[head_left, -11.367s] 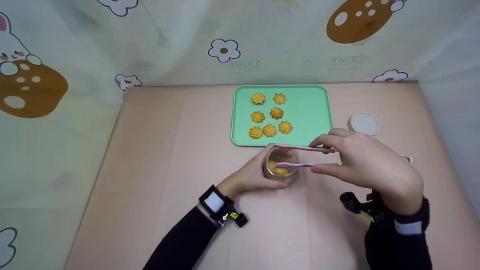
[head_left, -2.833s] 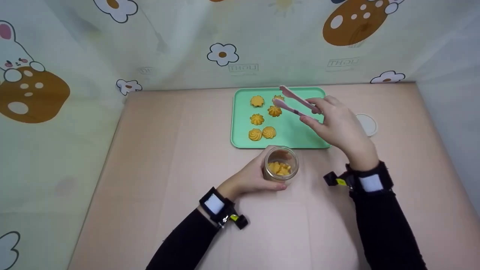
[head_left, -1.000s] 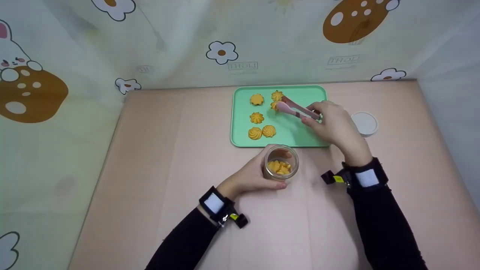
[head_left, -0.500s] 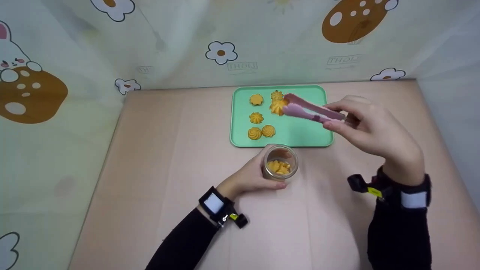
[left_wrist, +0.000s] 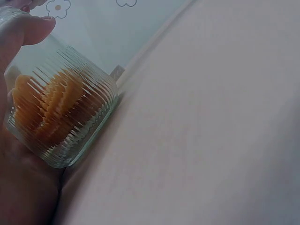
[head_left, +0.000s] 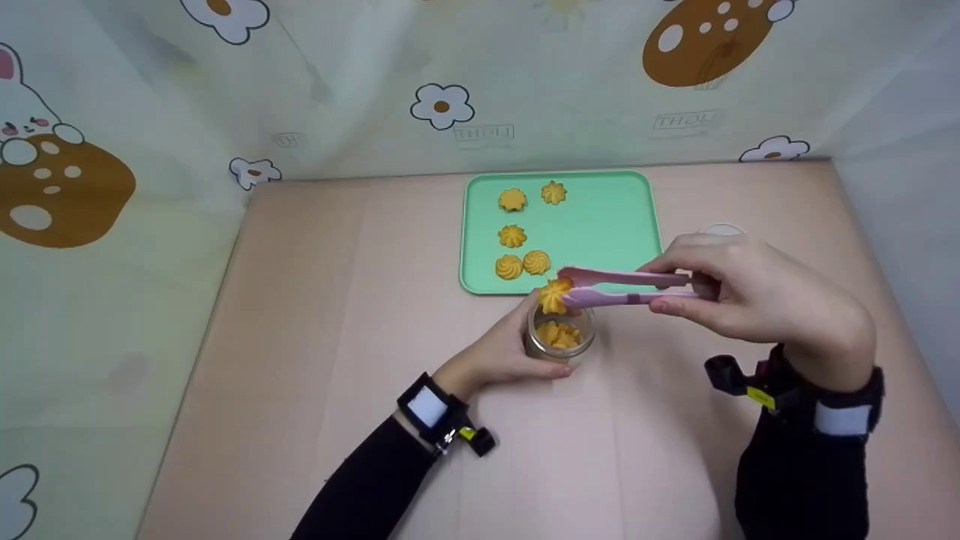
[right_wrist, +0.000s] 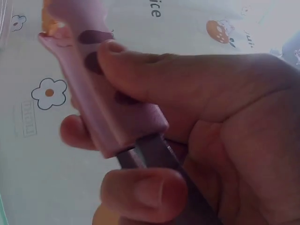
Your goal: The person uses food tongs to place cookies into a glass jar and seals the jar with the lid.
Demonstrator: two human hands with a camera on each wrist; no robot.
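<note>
My left hand [head_left: 502,352] grips a clear ribbed glass jar [left_wrist: 63,108] standing on the table, its mouth facing up, with several golden cookies [head_left: 559,335] inside. In my right hand [head_left: 765,292] is a pair of pink tongs [head_left: 637,289] with a metal body, squeezed between thumb and fingers. Between the tong tips is one swirled cookie [head_left: 553,296], which overlaps the far rim of the jar in the head view. Behind the jar, a mint green tray [head_left: 615,225] carries several more cookies [head_left: 512,236], mostly on its left half.
A white round lid [head_left: 724,229] lies right of the tray, largely covered by my right hand. The pinkish table [head_left: 337,300] ends at a patterned curtain [head_left: 337,90] at the back and sides.
The tongs picked a cookie off the tray and carried it toward me to the jar's mouth. Earlier, another cookie left the tray's front row. My left hand and the jar stayed put.
</note>
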